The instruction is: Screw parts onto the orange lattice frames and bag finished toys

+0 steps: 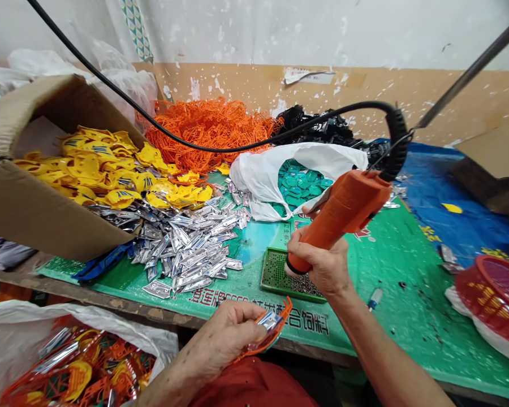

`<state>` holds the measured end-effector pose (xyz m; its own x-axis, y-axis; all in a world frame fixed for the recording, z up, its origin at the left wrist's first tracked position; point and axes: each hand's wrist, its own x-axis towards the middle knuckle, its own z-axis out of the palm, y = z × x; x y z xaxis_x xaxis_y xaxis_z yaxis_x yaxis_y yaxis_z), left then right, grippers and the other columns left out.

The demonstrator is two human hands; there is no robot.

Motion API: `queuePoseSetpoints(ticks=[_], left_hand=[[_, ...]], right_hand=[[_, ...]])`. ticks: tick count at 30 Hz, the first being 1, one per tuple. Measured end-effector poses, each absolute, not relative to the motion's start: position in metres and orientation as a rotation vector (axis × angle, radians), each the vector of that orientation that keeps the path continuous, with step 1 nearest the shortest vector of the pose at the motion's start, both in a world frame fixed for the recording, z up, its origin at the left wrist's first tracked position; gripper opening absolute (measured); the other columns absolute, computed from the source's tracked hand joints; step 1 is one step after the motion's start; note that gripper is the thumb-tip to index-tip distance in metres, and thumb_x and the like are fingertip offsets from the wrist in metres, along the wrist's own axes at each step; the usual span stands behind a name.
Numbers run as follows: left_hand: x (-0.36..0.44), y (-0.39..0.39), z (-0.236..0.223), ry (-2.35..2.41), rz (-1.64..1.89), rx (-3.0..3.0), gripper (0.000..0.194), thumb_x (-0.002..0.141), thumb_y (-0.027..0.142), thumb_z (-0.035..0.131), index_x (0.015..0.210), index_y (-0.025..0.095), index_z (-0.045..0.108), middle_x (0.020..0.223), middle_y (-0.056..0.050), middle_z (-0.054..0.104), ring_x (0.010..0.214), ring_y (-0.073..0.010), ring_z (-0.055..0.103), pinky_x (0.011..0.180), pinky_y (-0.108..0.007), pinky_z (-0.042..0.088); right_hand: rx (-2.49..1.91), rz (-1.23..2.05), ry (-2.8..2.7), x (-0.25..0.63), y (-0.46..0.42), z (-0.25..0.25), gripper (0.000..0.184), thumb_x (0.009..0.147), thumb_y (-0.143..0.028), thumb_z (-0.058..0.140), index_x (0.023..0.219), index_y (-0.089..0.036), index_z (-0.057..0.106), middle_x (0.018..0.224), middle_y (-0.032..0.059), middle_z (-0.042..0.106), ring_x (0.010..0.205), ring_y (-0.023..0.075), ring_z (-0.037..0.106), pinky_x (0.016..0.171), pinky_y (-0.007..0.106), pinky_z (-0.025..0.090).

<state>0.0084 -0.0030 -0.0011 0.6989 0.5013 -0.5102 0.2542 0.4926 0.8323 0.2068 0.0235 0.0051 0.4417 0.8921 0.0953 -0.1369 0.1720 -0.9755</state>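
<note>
Cardboard box (38,217), one, tilted, yellow pieces (93,164) spilling from its mouth; I judge a bump could mix more into the silver plates (199,249) heaped beside it. White sack (8,333), one, open below, filled with orange and yellow parts. Left hand (229,333), thumb and fingers pinching an orange piece (283,323) with a silver plate (270,320) against it, near the edge of the green-covered table (424,333); a slack pinch could let the plate slide or drop. Green tray (275,268), one, holding screws (305,284); a knock could scatter them. Right hand (326,265), fingers wrapped round an orange power tool (343,203), lower end at the tray; its tip I cannot make out, and a poorly seated screw could fall. Coiled cable (396,141), one; a snag could drag the tool off line.
</note>
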Motion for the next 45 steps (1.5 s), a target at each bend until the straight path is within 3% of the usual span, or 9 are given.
queuePoseSetpoints(ticks=[13,23,30,35,41,45], left_hand=[[0.016,-0.003,0.013,0.887,0.252,0.949,0.015,0.059,0.028,0.059,0.062,0.014,0.063,0.051,0.005,0.043,0.052,-0.0094,0.031,0.054,-0.026,0.018],[0.016,-0.001,0.003,0.853,0.248,0.938,0.015,0.062,0.027,0.061,0.065,0.013,0.065,0.058,0.003,0.051,0.055,-0.0100,0.035,0.055,-0.026,0.020],[0.020,-0.002,0.007,0.809,0.261,0.936,0.011,0.063,0.023,0.057,0.062,0.014,0.062,0.053,0.005,0.046,0.051,-0.0085,0.028,0.053,-0.027,0.017],[0.023,0.000,0.005,0.775,0.263,0.937,0.009,0.060,0.018,0.055,0.063,0.014,0.062,0.053,0.005,0.046,0.051,-0.0084,0.030,0.053,-0.027,0.017],[0.023,0.003,-0.008,0.800,0.236,0.940,0.013,0.060,0.019,0.056,0.067,0.014,0.066,0.054,0.005,0.046,0.051,-0.0086,0.031,0.052,-0.028,0.015],[0.025,0.004,-0.011,0.832,0.264,0.914,0.018,0.059,0.016,0.057,0.071,0.013,0.069,0.056,0.003,0.050,0.050,-0.0085,0.033,0.051,-0.027,0.016]], right_hand=[[-1.185,0.843,-0.806,0.204,0.023,0.005,0.018,0.056,-0.024,0.079,0.064,-0.016,0.066,0.058,-0.0018,0.059,0.050,0.0106,0.051,0.047,0.026,0.042],[-1.184,0.859,-0.811,0.199,0.020,0.011,0.017,0.055,-0.022,0.078,0.063,-0.016,0.064,0.056,-0.0020,0.058,0.047,0.0104,0.050,0.043,0.025,0.042],[-1.167,0.863,-0.821,0.200,0.019,0.008,0.017,0.057,-0.022,0.078,0.065,-0.017,0.064,0.059,-0.0018,0.058,0.049,0.0107,0.049,0.042,0.025,0.042],[-1.146,0.796,-0.847,0.206,0.020,0.011,0.015,0.059,-0.021,0.077,0.059,-0.016,0.063,0.063,-0.0006,0.061,0.055,0.0113,0.052,0.052,0.027,0.045],[-1.018,0.860,-0.829,0.206,0.010,0.043,0.017,0.059,-0.015,0.076,0.073,-0.020,0.067,0.063,-0.0026,0.060,0.058,0.0135,0.057,0.055,0.030,0.050],[-0.973,0.918,-0.854,0.203,0.001,0.064,0.037,0.060,-0.014,0.074,0.095,-0.025,0.066,0.063,-0.0048,0.060,0.056,0.0144,0.057,0.049,0.029,0.050]])
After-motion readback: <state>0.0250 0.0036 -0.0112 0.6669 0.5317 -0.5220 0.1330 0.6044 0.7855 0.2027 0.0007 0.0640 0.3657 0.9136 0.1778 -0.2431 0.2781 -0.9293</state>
